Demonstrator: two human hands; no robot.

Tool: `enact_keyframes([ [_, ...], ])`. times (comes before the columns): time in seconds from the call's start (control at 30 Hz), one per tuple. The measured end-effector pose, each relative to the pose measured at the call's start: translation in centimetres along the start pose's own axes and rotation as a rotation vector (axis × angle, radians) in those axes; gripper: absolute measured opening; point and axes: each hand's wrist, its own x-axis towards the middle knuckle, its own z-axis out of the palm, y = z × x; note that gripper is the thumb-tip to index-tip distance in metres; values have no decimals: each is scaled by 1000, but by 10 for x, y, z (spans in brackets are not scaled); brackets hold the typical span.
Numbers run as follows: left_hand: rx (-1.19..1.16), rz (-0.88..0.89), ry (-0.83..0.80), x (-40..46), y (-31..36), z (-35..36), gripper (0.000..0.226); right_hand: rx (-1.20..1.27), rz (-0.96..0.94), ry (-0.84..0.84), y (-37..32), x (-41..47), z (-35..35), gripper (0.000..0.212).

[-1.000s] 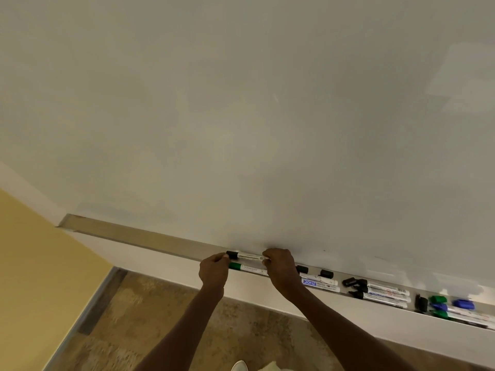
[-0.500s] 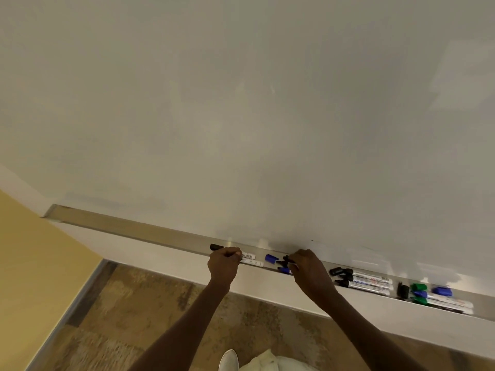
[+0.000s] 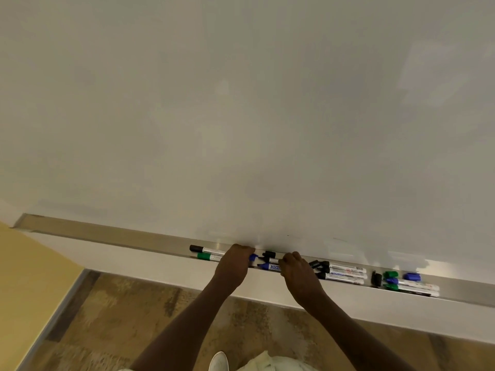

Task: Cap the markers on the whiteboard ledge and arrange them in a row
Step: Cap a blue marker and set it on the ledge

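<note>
Along the metal whiteboard ledge (image 3: 107, 234) lie several markers. A capped black marker (image 3: 206, 249) and a capped green marker (image 3: 209, 256) rest side by side at the left. My left hand (image 3: 234, 265) is closed on a blue cap (image 3: 253, 257). My right hand (image 3: 296, 269) grips the white barrel of an uncapped blue marker (image 3: 270, 266), its tip pointing left toward the cap. A loose black cap (image 3: 268, 254) sits just behind them. Further right lie two uncapped black markers (image 3: 345, 273) with loose black caps (image 3: 317, 264).
At the ledge's right end sit a black cap (image 3: 376, 279), green and blue markers (image 3: 412, 287) and a loose blue cap (image 3: 412, 276). The whiteboard (image 3: 241, 116) rises behind. Below are a white wall strip, a brown floor (image 3: 120, 317) and a yellow wall (image 3: 29, 277) at left.
My left hand let go of the black marker, which now lies beside the green one, and took the blue cap. My right hand moved onto the blue marker's barrel.
</note>
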Motion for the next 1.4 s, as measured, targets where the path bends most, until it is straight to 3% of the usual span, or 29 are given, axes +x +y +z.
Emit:
enact_keyframes([
  [0.13,89,-3,-15,6,-2,3,31,-19,-2,4,5,0,0,12],
  [0.5,291,72,-44,24,-3,12,24,15,-41,21,12,3,2,18],
  [0.93,11,-104,115,6,-17,1,16,64,-58,129,-8,-1,11,34],
  [1.4,-151,-165,172,-8,-17,-8,16,152,11,161,-9,2,11,29],
])
